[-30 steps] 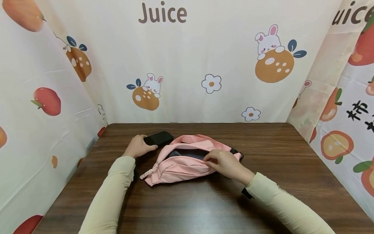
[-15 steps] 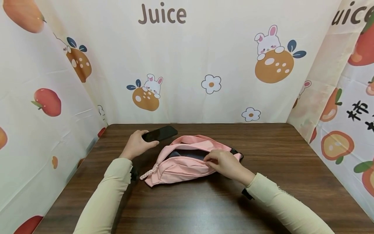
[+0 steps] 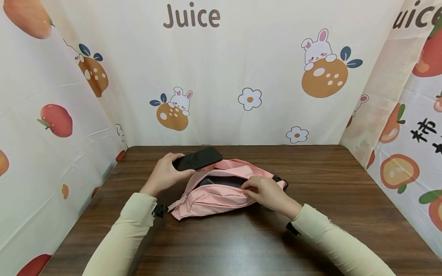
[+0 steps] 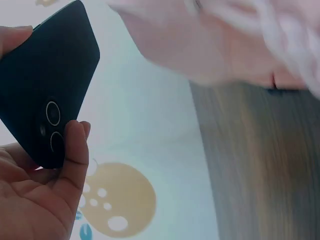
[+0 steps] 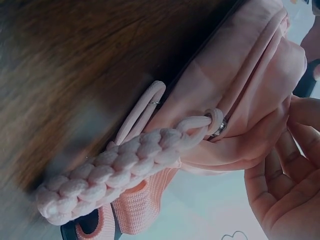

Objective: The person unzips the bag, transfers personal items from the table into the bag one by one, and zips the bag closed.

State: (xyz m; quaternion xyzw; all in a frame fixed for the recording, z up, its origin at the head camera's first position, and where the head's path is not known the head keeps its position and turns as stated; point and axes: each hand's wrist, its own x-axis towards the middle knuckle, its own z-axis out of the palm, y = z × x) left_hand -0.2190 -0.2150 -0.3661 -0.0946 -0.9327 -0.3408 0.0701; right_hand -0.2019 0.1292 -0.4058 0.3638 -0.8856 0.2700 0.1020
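Note:
My left hand (image 3: 168,173) grips a black smartphone (image 3: 198,159) by its near end, thumb on one edge and fingers on the other. In the left wrist view the phone's back shows, with round camera lenses (image 4: 53,113). The phone hangs tilted above the back left of a pink waist bag (image 3: 217,199). The bag lies on the table with its main pocket gaping and a dark lining (image 3: 226,181) showing. My right hand (image 3: 267,193) pinches the front edge of that opening near its right end. A braided zipper pull (image 5: 115,175) dangles from the bag in the right wrist view.
The bag rests on a dark wood-grain table (image 3: 221,245). A printed cloth (image 3: 214,69) with fruit and rabbits hangs behind the table and along both sides. The bag's strap (image 3: 231,164) loops behind it, with a black buckle (image 3: 277,178) at the right end.
The left hand has raised the phone from the table and carried it to the right, over the bag's back left. The right hand and the bag have stayed in place.

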